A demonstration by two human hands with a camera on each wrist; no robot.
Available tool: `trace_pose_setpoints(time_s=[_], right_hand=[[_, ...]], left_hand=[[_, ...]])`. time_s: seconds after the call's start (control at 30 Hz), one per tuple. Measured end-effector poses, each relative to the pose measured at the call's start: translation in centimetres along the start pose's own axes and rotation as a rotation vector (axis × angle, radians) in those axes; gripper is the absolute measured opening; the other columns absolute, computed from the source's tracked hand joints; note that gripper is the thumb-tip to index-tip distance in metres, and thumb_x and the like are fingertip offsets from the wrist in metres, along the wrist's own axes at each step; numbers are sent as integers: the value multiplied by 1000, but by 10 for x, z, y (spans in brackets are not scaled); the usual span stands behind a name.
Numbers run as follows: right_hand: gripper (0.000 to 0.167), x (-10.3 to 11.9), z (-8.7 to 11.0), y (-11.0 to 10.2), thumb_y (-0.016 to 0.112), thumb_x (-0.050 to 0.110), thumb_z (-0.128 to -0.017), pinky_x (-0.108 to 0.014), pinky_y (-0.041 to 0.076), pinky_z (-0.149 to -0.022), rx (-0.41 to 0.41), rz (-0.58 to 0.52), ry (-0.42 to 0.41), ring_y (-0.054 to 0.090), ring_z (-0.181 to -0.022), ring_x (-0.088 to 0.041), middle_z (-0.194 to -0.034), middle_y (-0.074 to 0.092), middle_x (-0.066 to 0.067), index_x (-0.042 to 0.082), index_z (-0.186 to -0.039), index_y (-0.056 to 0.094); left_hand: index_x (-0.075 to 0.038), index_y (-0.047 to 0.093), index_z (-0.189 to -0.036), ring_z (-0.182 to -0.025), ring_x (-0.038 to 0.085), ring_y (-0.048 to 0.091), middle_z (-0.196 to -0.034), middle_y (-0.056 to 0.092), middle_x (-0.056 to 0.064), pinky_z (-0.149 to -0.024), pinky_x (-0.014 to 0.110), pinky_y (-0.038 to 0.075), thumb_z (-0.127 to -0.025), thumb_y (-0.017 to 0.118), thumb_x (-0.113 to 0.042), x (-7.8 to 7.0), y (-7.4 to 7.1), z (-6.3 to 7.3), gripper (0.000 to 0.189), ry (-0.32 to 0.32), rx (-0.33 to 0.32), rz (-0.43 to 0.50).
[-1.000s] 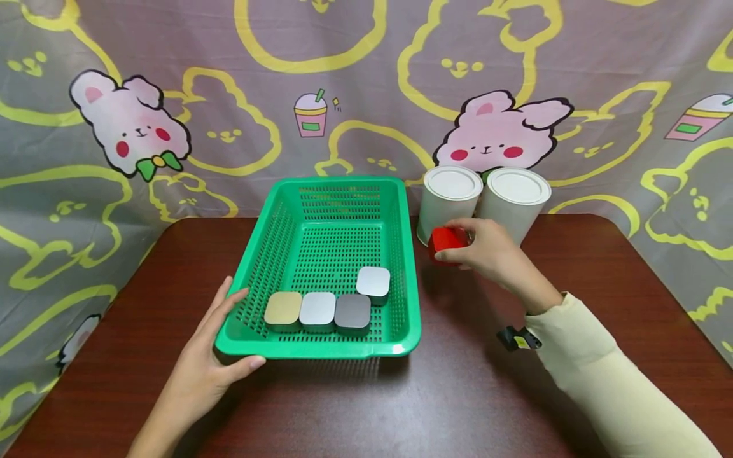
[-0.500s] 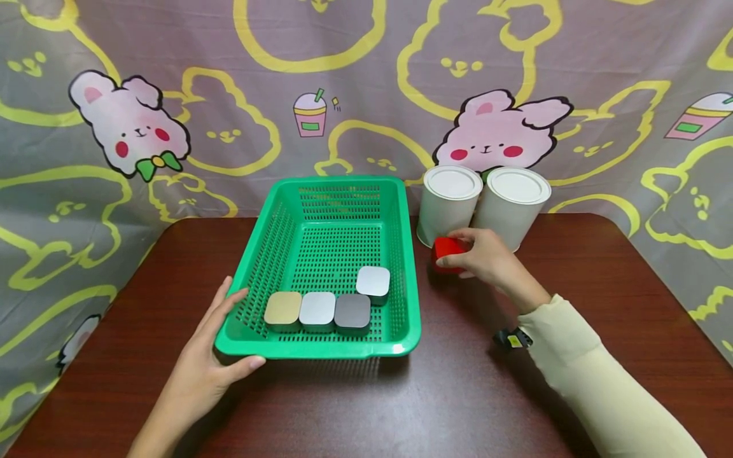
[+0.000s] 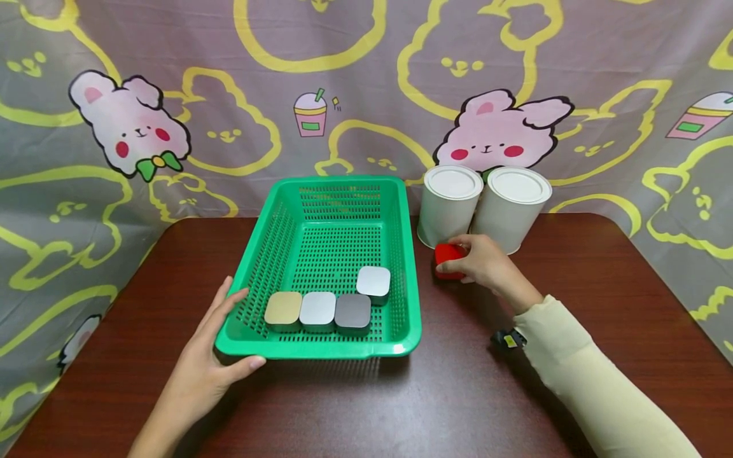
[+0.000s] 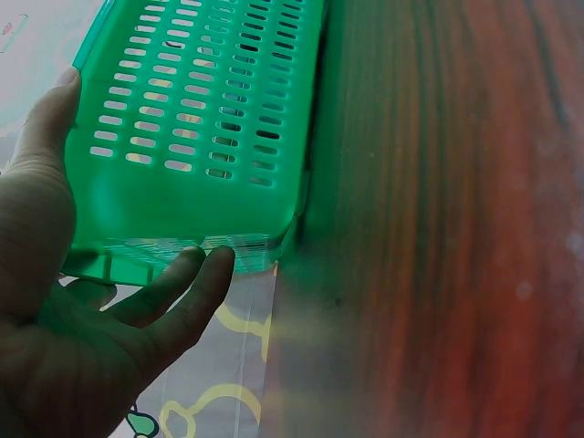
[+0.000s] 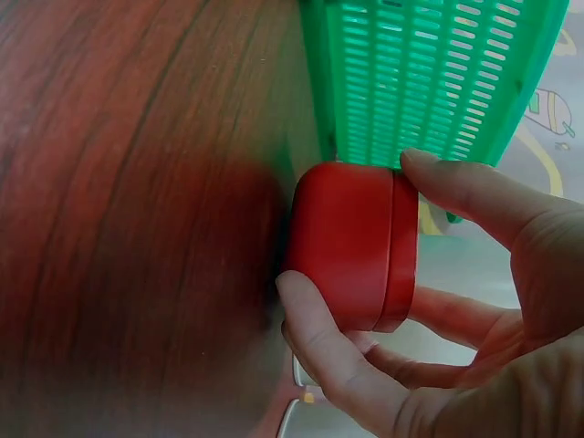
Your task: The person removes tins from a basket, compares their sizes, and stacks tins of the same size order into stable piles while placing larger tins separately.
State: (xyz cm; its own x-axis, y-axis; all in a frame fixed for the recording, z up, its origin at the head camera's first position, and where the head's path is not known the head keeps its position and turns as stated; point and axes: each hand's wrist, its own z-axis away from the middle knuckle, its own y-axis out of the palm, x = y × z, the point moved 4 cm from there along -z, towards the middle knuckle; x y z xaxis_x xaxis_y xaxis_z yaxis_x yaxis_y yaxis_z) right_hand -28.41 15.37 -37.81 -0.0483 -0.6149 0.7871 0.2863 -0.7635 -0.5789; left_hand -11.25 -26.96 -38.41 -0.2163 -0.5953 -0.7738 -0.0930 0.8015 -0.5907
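My left hand (image 3: 200, 356) holds the near left corner of a green perforated plastic basket (image 3: 321, 349), thumb at the front rim and fingers along the side. Inside, at the near end, stand small square lidded tins: a gold tin (image 3: 283, 308), a silver tin (image 3: 317, 308) and a dark grey tin (image 3: 352, 312) in a row, with another silver tin (image 3: 373, 281) behind the grey one. Right of the basket, my right hand (image 3: 487, 264) pinches a red tin (image 5: 351, 246) with rounded corners and a lid seam, its base close over the tabletop.
Two white cylindrical cans (image 3: 449, 207) with lids stand side by side at the back, just behind the red tin. A dark reddish-brown wooden table (image 3: 366, 407) bears everything. A patterned cloth (image 3: 366, 83) hangs behind the table's far edge.
My right hand has brought the red tin down and slightly toward me, away from the white cans. The left hand, the basket and the tins in it have stayed put.
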Motion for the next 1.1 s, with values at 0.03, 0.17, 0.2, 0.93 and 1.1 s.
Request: trace_pose_setpoints(time_s=[0.03,0.17,0.2,0.93,1.1], right_hand=[[69,0,0,0,81,19,-89,-38,64,-77,0,4,-2,65,-103,-35,-137,56,-29,-3,-148,53],[69,0,0,1,81,18,-89,-38,64,-76,-5,17,-6,65,-102,-35,-136,55,-30,-3,-148,53],[70,0,0,1,81,18,-88,-38,64,-76,-9,20,-7,65,-101,-34,-136,55,-30,-4,-148,53],[67,-1,2,1,80,17,-89,-36,63,-78,11,57,5,60,-109,-38,-136,53,-29,-2,-147,53],[67,-1,3,1,80,19,-90,-37,63,-80,16,55,10,60,-110,-38,-136,53,-29,-1,-148,53]], left_hand=[[-29,38,-162,-160,30,19,-176,10,-14,-107,76,27,-77,93,-11,0,0,0,102,0,0,1],[-29,38,-162,-160,30,18,-176,10,-14,-107,76,27,-77,93,-11,0,0,0,102,3,-1,0],[-29,38,-162,-160,30,18,-176,10,-14,-107,76,27,-77,93,-11,0,0,0,102,3,0,0],[-29,39,-162,-160,29,19,-176,10,-14,-106,76,27,-77,93,-11,-1,1,1,102,1,-1,0],[-29,38,-162,-159,36,18,-176,10,-14,-107,75,27,-77,92,-11,-1,0,-1,102,-8,1,7]])
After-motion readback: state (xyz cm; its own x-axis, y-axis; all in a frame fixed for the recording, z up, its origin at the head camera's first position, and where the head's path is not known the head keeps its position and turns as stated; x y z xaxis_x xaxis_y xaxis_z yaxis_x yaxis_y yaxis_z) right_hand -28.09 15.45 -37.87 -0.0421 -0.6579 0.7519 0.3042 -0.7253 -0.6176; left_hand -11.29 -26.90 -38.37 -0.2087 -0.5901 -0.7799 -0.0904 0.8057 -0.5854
